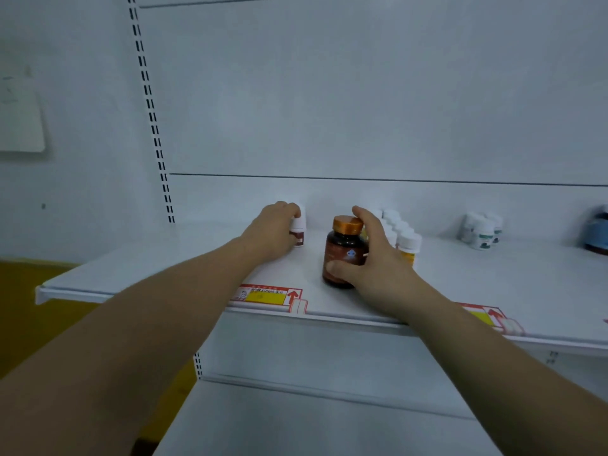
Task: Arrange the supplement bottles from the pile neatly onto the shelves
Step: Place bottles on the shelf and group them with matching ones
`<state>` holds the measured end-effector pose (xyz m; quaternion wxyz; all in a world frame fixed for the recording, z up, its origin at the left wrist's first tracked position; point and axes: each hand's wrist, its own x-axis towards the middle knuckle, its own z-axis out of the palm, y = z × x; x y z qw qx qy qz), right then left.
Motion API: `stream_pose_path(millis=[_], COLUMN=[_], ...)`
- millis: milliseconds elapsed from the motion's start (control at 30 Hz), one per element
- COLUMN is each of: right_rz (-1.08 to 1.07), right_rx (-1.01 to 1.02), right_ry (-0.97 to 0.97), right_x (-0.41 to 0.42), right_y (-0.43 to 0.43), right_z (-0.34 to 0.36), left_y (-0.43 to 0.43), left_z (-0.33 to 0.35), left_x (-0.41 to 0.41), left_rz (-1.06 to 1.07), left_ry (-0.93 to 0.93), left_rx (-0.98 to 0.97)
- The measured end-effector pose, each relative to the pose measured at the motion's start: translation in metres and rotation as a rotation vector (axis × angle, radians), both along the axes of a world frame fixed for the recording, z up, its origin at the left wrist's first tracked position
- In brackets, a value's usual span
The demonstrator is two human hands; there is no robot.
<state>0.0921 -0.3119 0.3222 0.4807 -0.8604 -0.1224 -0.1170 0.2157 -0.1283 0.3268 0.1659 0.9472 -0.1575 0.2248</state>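
A dark amber bottle with a copper cap (343, 250) stands upright on the white shelf (164, 264), and my right hand (375, 258) grips it from the right side, thumb across its front. Farther left and deeper on the shelf, my left hand (273, 230) holds a small white-capped bottle with a dark red label (298, 230), which also stands on the shelf. Just behind my right hand is a row of white-capped bottles with yellow labels (406, 240).
A cluster of small white bottles (482, 230) stands at the right rear, and a blue container (597, 230) sits at the far right edge. Red-and-yellow price tags (268, 296) line the shelf's front lip. A lower shelf (296, 422) juts out below.
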Motion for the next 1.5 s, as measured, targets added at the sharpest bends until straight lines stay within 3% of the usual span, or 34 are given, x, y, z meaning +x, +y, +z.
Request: stream_pose_path(millis=[400, 533, 600, 700, 800, 1000, 1300, 1500], right_rz=[-0.027, -0.065, -0.099, -0.148, -0.175, -0.354, -0.704, -0.878], right_rx=[-0.019, 0.086, 0.172, 0.242, 0.259, 0.2, 0.165, 0.122], right_ry=[-0.036, -0.071, -0.11, -0.134, -0.129, -0.113, -0.1, -0.058], right_x=[-0.005, -0.014, -0.02, -0.032, -0.051, -0.121, -0.287, -0.36], right_y=[0.0, 0.0, -0.006, -0.026, -0.06, -0.184, -0.461, -0.61], right_z=[0.0, 0.005, 0.012, 0.026, 0.032, 0.018, 0.007, 0.019], left_y=[-0.003, -0.01, -0.019, -0.042, -0.084, -0.219, -0.537, -0.703], left_z=[-0.008, 0.009, 0.023, 0.037, 0.039, 0.026, 0.003, 0.013], left_x=[0.01, -0.011, -0.034, -0.077, -0.114, -0.179, -0.307, -0.368], left_rz=[0.044, -0.001, -0.124, -0.41, -0.582, -0.829, -1.059, -1.186], left_ry=[0.006, -0.032, 0.086, 0.413, 0.582, 0.702, 0.787, 0.878], left_rx=[-0.037, -0.107, -0.233, -0.41, -0.431, -0.468, -0.438, -0.409])
